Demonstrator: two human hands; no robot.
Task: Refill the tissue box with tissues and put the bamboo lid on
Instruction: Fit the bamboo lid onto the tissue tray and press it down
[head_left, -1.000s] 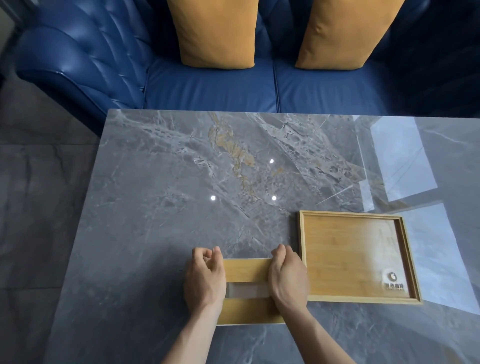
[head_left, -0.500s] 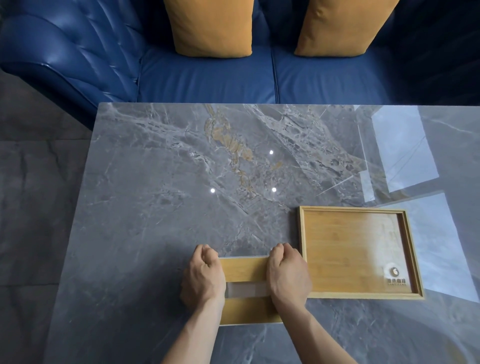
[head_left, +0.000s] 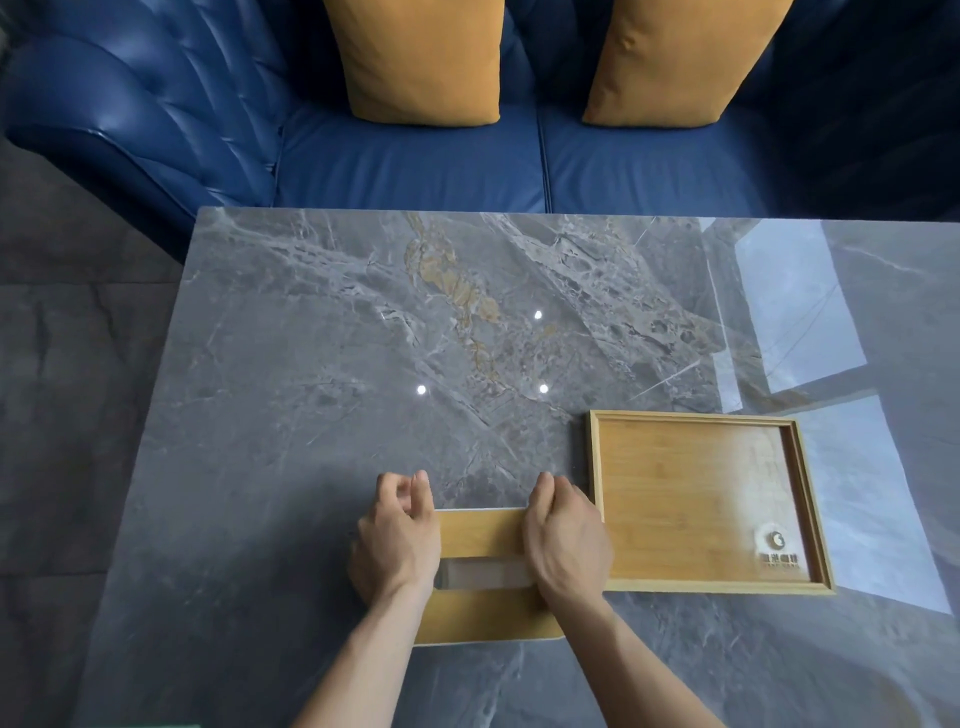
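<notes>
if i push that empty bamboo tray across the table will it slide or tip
The flat rectangular bamboo tray looks low and wide, so it probably won't tip. The glossy grey marble table likely lets it slide easily. It appears rigid, unlikely to flex.

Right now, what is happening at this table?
A person is working on a tissue box near the front edge of a grey marble table. Its bamboo lid, with a long slot across the middle, is already on top. The left hand rests on the lid's left end, the right hand on its right end, as if seating it. Just to the right lies a shallow wooden tray, with nothing in it. No loose tissues are in sight.
</notes>
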